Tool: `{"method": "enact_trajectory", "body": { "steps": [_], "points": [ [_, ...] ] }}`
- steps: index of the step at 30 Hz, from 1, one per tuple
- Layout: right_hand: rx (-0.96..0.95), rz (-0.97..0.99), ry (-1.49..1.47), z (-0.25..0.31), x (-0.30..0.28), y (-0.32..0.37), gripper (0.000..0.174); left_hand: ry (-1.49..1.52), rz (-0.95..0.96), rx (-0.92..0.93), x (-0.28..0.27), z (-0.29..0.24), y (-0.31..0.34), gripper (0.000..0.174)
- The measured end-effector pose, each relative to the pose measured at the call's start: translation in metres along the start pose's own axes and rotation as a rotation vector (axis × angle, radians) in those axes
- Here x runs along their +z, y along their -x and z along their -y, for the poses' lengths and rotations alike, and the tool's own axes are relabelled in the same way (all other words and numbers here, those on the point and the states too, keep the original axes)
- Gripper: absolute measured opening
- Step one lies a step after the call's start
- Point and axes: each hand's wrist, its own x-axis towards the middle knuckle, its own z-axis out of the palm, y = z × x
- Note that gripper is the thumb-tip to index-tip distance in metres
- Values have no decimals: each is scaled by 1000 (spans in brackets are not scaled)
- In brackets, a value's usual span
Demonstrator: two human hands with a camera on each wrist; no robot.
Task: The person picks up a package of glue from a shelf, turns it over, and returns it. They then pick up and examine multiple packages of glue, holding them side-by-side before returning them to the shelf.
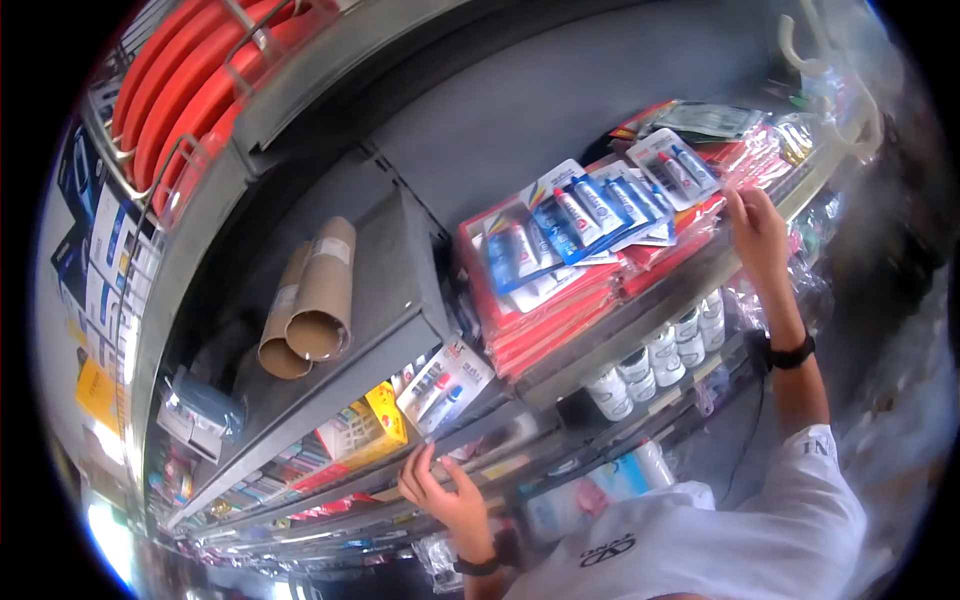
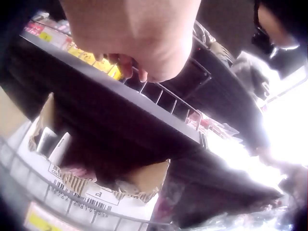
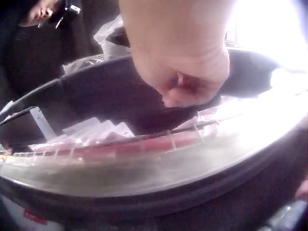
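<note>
In the head view, my left hand [image 1: 452, 505] has its fingers loosely bent and apart, just below a carded pack of small tubes [image 1: 443, 390] at the shelf corner; no grip on it shows. My right hand [image 1: 762, 240] is beside the right edge of another tube pack [image 1: 675, 170], fingers curled. More blue tube packs [image 1: 585, 215] overlap on stacked red packets [image 1: 550, 335]. In the right wrist view, my curled right hand [image 3: 180, 53] shows nothing held; in the left wrist view, my left hand [image 2: 134, 38] hangs before a wire-fronted shelf.
Two cardboard tubes [image 1: 330, 290] lie on the grey shelf at left. A yellow box [image 1: 385, 412] is on the level below. White-labelled containers [image 1: 665, 355] stand under the red packets. Wire racks hold red round items [image 1: 185, 110] at upper left. An opened carton [image 2: 96, 192] is low down.
</note>
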Motion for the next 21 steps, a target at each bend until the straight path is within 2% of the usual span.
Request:
{"method": "enact_trajectory", "body": {
  "steps": [1,3,7,8,10,13,16,19,21],
  "points": [
    [-61,-18,-40,9,0,11,24,-2,0,-3,0,-2,-1,22],
    [-90,86,-100,42,-6,38,20,-9,-10,-25,0,2,-1,22],
    [-143,472,-186,103,-4,92,9,64,-35,10,-10,2,-13,22],
    [-170,689,-224,120,1,108,6,127,-45,4,-18,7,-7,21],
    [-328,789,-248,140,14,122,9,143,-65,20,-22,9,-1,19],
    [-413,881,-301,169,37,136,11,201,-58,81,-25,18,8,17],
    [-389,928,-288,202,63,144,11,368,22,70,-22,34,22,25],
    [-325,918,-252,221,106,155,14,444,121,49,-25,39,29,20],
    [-451,822,-95,225,131,160,15,485,218,65,-33,43,30,20]
  ]
}}
